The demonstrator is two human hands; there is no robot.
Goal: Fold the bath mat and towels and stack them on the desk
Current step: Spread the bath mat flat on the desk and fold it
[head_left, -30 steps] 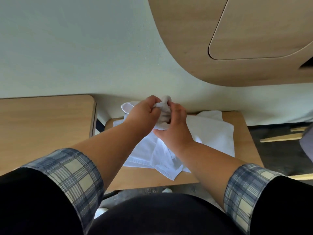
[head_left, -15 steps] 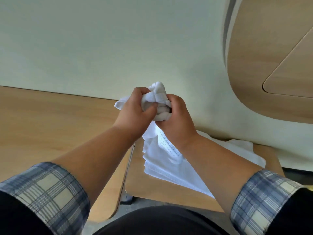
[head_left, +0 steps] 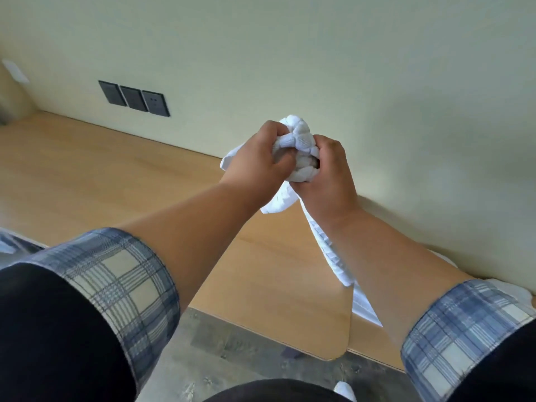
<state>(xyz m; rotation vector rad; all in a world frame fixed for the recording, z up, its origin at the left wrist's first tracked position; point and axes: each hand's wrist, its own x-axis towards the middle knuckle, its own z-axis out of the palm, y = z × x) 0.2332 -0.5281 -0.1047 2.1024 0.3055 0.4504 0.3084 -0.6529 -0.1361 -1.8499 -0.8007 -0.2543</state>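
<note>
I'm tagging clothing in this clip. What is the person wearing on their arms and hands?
The left hand and right hand are bare, no gloves or rings showing. Black sleeves end in turned-back cuffs of blue, grey and cream plaid.

Cream wall (head_left: 261, 39) with dark sockets (head_left: 135, 98); grey mottled floor (head_left: 232, 358).

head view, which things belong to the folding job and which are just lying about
Job: white towel, gripped bunched by left hand and right hand; wooden desk below.
Just there: dark wall sockets; grey floor.
</note>
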